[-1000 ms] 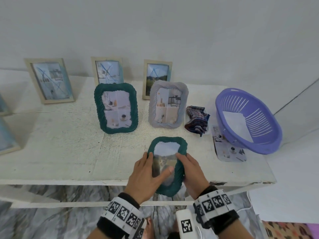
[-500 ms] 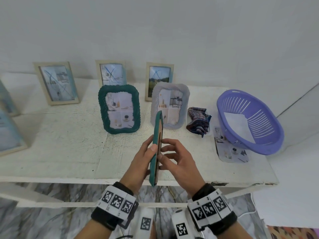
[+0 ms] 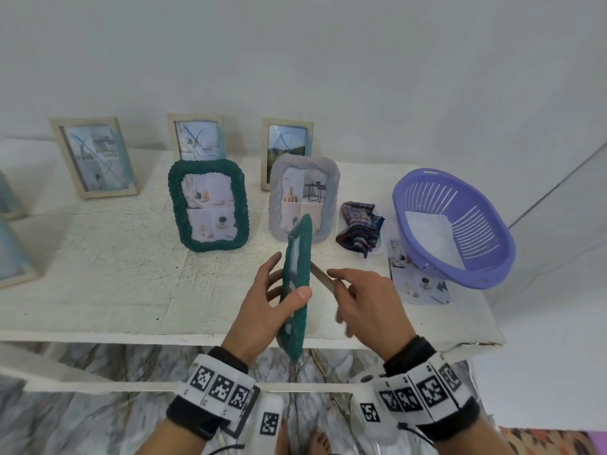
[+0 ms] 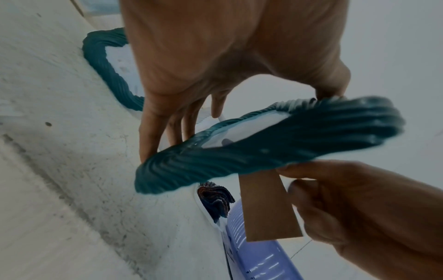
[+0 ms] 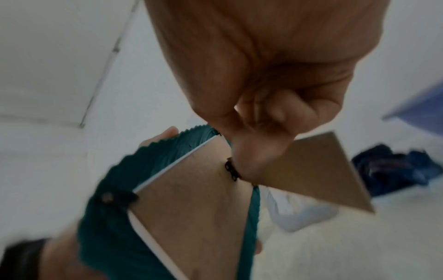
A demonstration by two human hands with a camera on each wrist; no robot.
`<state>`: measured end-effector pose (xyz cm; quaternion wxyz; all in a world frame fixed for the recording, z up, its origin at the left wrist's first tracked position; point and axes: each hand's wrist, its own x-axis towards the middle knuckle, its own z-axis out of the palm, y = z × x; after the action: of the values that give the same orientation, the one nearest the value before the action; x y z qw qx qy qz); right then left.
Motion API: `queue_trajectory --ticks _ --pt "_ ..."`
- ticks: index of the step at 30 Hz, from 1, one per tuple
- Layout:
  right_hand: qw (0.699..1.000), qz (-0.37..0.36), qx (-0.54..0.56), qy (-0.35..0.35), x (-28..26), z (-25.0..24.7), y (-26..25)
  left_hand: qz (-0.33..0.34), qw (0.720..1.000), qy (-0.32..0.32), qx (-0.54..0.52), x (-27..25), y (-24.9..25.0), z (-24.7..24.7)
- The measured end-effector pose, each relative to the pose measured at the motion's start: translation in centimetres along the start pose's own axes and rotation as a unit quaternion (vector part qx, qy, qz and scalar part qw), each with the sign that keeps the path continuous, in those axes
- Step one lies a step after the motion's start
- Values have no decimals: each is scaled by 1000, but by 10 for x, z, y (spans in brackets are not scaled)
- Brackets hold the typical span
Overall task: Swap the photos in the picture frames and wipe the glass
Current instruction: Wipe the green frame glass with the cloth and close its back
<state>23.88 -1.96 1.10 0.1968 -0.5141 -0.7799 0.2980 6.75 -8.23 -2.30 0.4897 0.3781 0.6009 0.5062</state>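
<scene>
Held frame (image 3: 297,277): dark green, brown backing (image 5: 191,204). Basket (image 3: 492,257): lilac. Cloth (image 3: 358,231): blue-red plaid. Tabletop (image 3: 115,274): white, speckled. Far frames (image 3: 93,157): beige.

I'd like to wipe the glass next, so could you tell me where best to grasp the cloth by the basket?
Pinch the cloth at its bunched upper folds, from above. It lies crumpled on the table, with ridges to grip. The basket crowds its right side and the grey frame stands left.
</scene>
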Motion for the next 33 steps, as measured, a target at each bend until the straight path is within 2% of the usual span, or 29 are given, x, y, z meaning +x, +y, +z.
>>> queue_trajectory --ticks 1,2,4,6,8,10,13,15,17,21,25,28,33 --pt "992 38 114 -25 -1 -2 -2 14 1000 3 22 -2 0 2" --pt "967 83 234 -50 -2 -3 -4 31 998 9 45 -5 1 4" --pt "890 159 415 -97 -3 -5 -10 66 993 35 87 -9 2 6" --pt "830 195 505 -133 -1 -4 -13 102 985 62 124 -13 -1 5" --pt "806 208 536 -142 5 -2 -14 124 980 87 126 -17 -2 1" --pt "811 209 528 -138 13 0 -13 105 986 107 74 -21 3 -8" --pt "823 180 516 -154 21 5 -15 0 990 123 -70 -18 12 -35" --pt "811 154 530 -196 26 12 -21 -76 979 101 -160 -13 16 -58" --pt "796 141 542 -230 30 24 -33 -118 975 71 -174 -12 20 -80" --pt "805 139 517 -257 42 65 -61 -127 978 49 -158 -13 20 -120" --pt "827 145 468 -274 63 110 -101 -123 977 84 -150 -10 16 -175" --pt "844 151 444 -260 84 139 -140 -121 976 112 -140 0 17 -228" --pt "863 123 434 -228 133 193 -200 -90 982 138 -93 36 32 -305"
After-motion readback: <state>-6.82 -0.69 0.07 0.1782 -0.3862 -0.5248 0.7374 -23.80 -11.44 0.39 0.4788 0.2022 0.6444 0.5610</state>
